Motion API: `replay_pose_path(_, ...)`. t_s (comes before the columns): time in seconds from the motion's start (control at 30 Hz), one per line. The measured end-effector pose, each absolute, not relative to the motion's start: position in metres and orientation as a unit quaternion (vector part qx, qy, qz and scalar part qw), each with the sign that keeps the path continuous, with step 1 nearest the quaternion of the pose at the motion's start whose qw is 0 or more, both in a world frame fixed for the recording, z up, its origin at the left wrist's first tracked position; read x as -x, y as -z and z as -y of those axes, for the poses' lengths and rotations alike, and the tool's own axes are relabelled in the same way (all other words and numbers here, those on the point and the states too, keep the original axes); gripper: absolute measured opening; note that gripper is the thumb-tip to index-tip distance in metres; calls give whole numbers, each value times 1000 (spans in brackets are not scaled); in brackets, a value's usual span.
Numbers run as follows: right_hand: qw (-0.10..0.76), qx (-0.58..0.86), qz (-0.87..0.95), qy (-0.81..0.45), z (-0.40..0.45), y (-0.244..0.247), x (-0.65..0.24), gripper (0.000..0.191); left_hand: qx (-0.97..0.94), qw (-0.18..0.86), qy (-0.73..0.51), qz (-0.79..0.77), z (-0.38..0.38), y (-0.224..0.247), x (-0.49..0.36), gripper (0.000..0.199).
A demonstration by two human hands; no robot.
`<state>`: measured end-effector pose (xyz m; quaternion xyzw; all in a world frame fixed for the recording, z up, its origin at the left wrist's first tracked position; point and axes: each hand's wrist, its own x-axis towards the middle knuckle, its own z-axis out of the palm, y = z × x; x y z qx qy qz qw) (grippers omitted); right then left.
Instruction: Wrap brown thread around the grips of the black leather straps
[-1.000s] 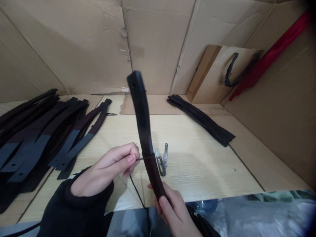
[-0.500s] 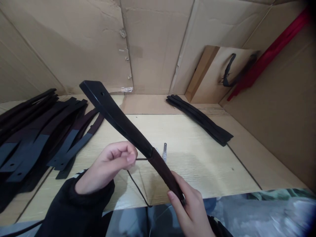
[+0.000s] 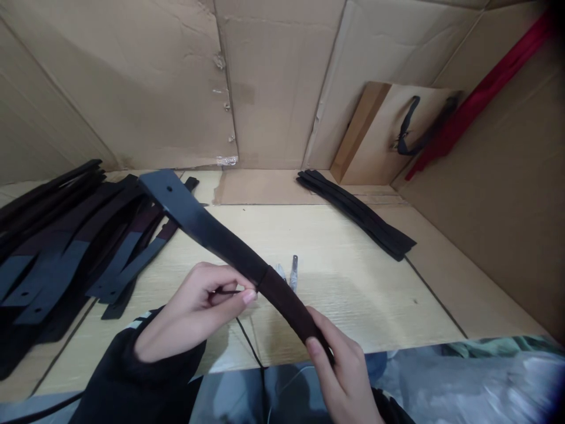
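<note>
Head: two hands [image 3: 339,368] at one strip [image 3: 238,252]

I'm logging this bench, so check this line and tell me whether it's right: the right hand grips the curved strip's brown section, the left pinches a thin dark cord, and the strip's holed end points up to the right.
One error: the holed end points up to the left, as the head view shows. The right hand does grip the brown section, and the left hand pinches the thin dark cord.
</note>
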<state>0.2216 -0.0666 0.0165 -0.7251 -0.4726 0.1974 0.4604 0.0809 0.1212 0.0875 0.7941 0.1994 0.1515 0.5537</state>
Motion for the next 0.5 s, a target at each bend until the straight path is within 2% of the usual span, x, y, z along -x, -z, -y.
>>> replay_pose_path(0.23, 487, 725, 360, -329, 71, -11, -215, 46, -797, 533, -230, -167, -120, -83, -86, 18)
replay_pose_path(0.4, 545, 612, 293, -492, 72, -1, -206, 62, -810, 513, -254, -122, -118, -86, -88, 14)
replay_pose_path(0.5, 554, 532, 278, -577, 67, -5, -203, 49, -809, 514, -246, -141, -118, -90, -87, 17)
